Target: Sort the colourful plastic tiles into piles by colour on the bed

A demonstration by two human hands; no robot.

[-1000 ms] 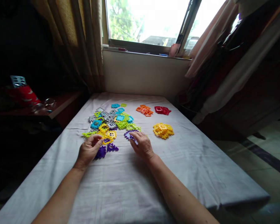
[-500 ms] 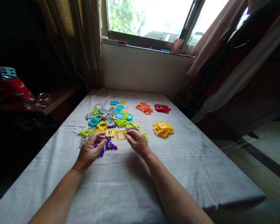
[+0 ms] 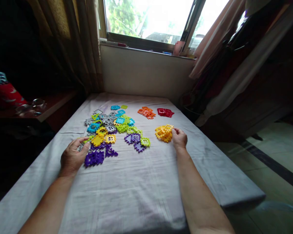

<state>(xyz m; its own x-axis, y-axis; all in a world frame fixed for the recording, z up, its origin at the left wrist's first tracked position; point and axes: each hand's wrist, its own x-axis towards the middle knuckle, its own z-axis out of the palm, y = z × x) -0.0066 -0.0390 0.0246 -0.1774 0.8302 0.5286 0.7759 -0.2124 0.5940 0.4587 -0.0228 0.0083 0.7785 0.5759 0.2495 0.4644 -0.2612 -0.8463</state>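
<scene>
My right hand (image 3: 179, 138) is closed on a yellow piece at the right edge of the yellow pile (image 3: 163, 134). At the left side of the mixed pile, my left hand (image 3: 74, 156) has its fingers apart beside a lime green piece (image 3: 89, 139) and holds nothing that I can make out. Grey pieces (image 3: 108, 118) and blue, green and yellow ones make up the mixed pile. Purple pieces (image 3: 94, 158) lie at its near side, with a yellow window piece (image 3: 110, 138) just above them.
An orange pile (image 3: 146, 112) and a red pile (image 3: 165, 112) lie towards the back of the cloth-covered table (image 3: 127, 195). On a side desk at the left stand a red container (image 3: 8, 95) and glasses (image 3: 31, 107).
My right hand has moved right with a yellow frame piece to the yellow pile. My left hand has drawn back left, leaving the yellow window piece on the mixed pile. The view has shifted slightly.
</scene>
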